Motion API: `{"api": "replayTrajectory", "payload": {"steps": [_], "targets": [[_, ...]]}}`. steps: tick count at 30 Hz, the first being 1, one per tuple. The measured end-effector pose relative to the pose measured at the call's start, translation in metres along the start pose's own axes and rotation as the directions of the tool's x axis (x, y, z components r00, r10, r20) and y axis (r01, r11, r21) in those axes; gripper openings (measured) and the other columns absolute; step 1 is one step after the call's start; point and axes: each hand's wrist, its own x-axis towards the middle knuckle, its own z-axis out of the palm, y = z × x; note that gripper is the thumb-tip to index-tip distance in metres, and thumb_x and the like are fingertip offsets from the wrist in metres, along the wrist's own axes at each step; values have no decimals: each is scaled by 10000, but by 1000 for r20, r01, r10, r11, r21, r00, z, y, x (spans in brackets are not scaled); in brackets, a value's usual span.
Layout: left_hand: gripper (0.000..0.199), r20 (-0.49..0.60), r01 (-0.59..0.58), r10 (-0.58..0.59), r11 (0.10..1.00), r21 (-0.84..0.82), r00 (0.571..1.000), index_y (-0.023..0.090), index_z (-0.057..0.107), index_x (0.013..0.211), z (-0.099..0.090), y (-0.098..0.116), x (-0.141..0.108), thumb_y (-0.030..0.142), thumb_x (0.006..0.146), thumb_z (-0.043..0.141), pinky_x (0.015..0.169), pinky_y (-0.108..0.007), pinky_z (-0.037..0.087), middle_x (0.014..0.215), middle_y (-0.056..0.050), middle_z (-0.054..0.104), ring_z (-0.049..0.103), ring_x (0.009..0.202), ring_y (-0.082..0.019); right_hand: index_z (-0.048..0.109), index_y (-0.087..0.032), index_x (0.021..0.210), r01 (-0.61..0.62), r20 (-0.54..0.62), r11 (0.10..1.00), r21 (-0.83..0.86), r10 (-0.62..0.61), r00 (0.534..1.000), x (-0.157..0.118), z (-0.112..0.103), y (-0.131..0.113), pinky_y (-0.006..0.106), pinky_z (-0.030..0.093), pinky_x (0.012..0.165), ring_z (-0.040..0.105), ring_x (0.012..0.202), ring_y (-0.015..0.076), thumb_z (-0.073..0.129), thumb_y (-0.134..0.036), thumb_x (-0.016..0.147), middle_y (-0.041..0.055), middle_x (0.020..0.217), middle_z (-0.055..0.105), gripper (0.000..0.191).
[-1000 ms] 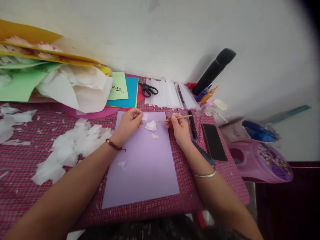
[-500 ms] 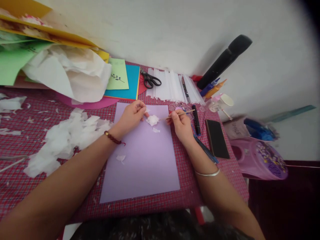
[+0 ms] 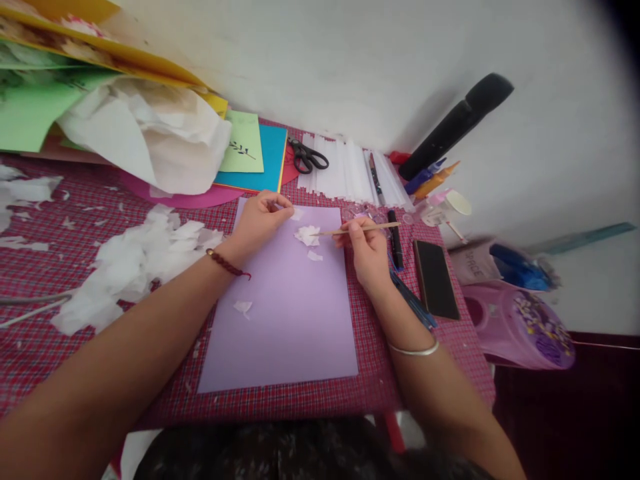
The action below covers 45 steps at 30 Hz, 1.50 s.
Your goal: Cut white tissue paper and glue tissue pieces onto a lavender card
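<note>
A purple sheet [image 3: 285, 320] lies on the checked cloth. Near its top is a small white crumpled paper cluster [image 3: 306, 235], with a loose white scrap [image 3: 315, 256] just below. My right hand [image 3: 364, 247] pinches a thin wooden stick [image 3: 383, 227], whose tip touches the cluster. Left of the cluster, my left hand [image 3: 265, 217] is closed in a pinch on a small white paper piece [image 3: 297, 214] at its fingertips. Another white scrap [image 3: 243, 307] rests at the sheet's left side.
White torn paper [image 3: 130, 267] is heaped at left. Behind the sheet are black scissors [image 3: 307, 157] and white strips [image 3: 337, 170]. A black marker [image 3: 395, 240] and a phone [image 3: 436, 279] lie right; a pink basket [image 3: 500, 320] stands beyond the table edge [image 3: 483, 360].
The stick has swung flatter, and its tip now meets the cluster. My left hand has drawn slightly back from the cluster. The whole view has shifted a little.
</note>
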Motion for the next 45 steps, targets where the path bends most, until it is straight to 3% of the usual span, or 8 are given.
{"api": "replayTrajectory", "payload": {"steps": [8, 11, 19, 23, 31, 35, 41, 45], "targets": [[48, 81, 84, -77, 993, -88, 994, 162, 643, 751, -1, 8, 2, 168, 722, 681, 539, -218, 374, 663, 25, 589, 477, 562, -75, 621, -234, 838, 47, 110, 996, -72, -39, 993, -5, 7, -9, 320, 523, 683, 646, 667, 159, 606, -497, 933, -7, 722, 692, 280], [191, 74, 132, -123, 981, -139, 990, 178, 623, 858, -1, 6, 4, 132, 691, 703, 482, -221, 332, 638, 52, 551, 432, 491, -62, 618, -239, 842, 70, 136, 986, -154, -49, 990, -7, 8, -12, 328, 525, 689, 649, 674, 163, 582, -515, 941, -6, 738, 696, 296], [121, 115, 107, -95, 989, -101, 989, 191, 617, 708, -3, -2, 5, 198, 688, 736, 487, -259, 305, 602, 20, 549, 425, 479, -81, 609, -254, 838, 84, 11, 959, -269, -84, 996, -2, 8, -4, 352, 515, 665, 634, 656, 189, 567, -476, 947, 6, 711, 676, 250], [99, 121, 88, -76, 992, -96, 990, 184, 625, 684, -4, 0, 3, 194, 703, 721, 489, -264, 279, 576, 20, 530, 409, 484, -85, 606, -245, 845, 61, -29, 974, -218, -69, 997, -3, 9, -6, 335, 513, 642, 625, 626, 171, 568, -468, 944, 3, 724, 683, 247], [83, 85, 96, -88, 990, -106, 993, 170, 615, 684, -4, 9, 0, 131, 714, 682, 490, -244, 268, 601, 33, 532, 392, 500, -73, 608, -245, 808, 144, 105, 962, -230, -122, 987, -23, 13, -15, 338, 518, 659, 648, 675, 180, 554, -387, 963, -5, 708, 658, 217], [86, 90, 111, -104, 991, -77, 991, 171, 608, 687, -4, 11, 0, 112, 708, 667, 465, -241, 256, 570, 46, 510, 379, 476, -71, 608, -245, 814, 164, 93, 947, -277, -143, 985, -21, 11, -10, 338, 510, 656, 642, 675, 181, 550, -381, 969, -2, 718, 655, 214], [107, 109, 117, -109, 990, -76, 988, 170, 603, 690, -4, 11, 0, 95, 719, 673, 452, -231, 269, 573, 39, 529, 400, 465, -64, 610, -244, 844, 125, -3, 956, -265, -130, 991, -10, 10, -6, 336, 513, 612, 622, 610, 177, 568, -405, 945, 3, 706, 667, 195], [156, 139, 124, -106, 984, -127, 985, 174, 592, 706, -4, 8, 2, 59, 723, 697, 464, -221, 309, 570, 39, 535, 436, 455, -61, 612, -240, 851, 41, -43, 973, -225, -52, 998, -6, 8, 0, 336, 520, 613, 622, 591, 172, 572, -416, 935, 7, 720, 686, 199]]}}
